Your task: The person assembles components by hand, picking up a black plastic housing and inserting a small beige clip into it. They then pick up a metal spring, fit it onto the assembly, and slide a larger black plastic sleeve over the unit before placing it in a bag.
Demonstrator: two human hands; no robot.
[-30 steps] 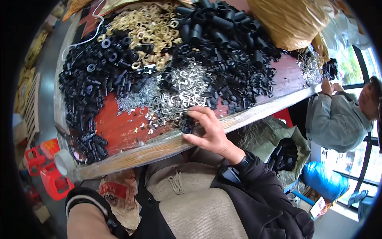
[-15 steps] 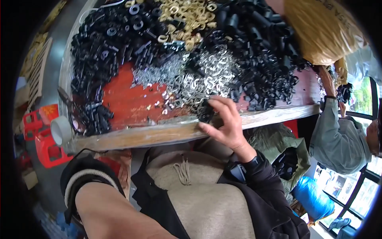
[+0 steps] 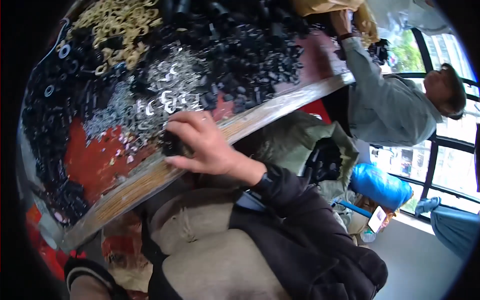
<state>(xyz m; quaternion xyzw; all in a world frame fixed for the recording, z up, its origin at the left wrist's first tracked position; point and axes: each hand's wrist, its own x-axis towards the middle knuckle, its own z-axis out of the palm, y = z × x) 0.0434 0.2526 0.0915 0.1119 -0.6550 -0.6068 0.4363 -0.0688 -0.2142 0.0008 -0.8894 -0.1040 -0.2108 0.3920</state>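
Note:
My right hand (image 3: 207,145) is at the near edge of the table, with a dark watch at its wrist. Its thumb and fingers are curled round a small black piece (image 3: 171,143), partly hidden and too blurred to tell its kind. Just beyond the fingertips lies a heap of shiny silver metal clips (image 3: 172,92). Left of that are small grey metal bits (image 3: 107,112) on the red tabletop (image 3: 85,155). Of my left arm only a bare forearm (image 3: 90,288) and a dark cuff with a pale stripe show at the lower left; the hand is out of view.
Cream rings (image 3: 117,30) and black plastic parts (image 3: 245,55) cover the table's far side. A wooden rim (image 3: 125,197) runs along its near edge. Another person (image 3: 390,105) works at the right. An open green sack (image 3: 295,142) and a blue bag (image 3: 380,185) are below.
The view has swung to the right, so the table sits further left and tilted. My left forearm has dropped mostly out of the picture. My right hand stays by the silver clips.

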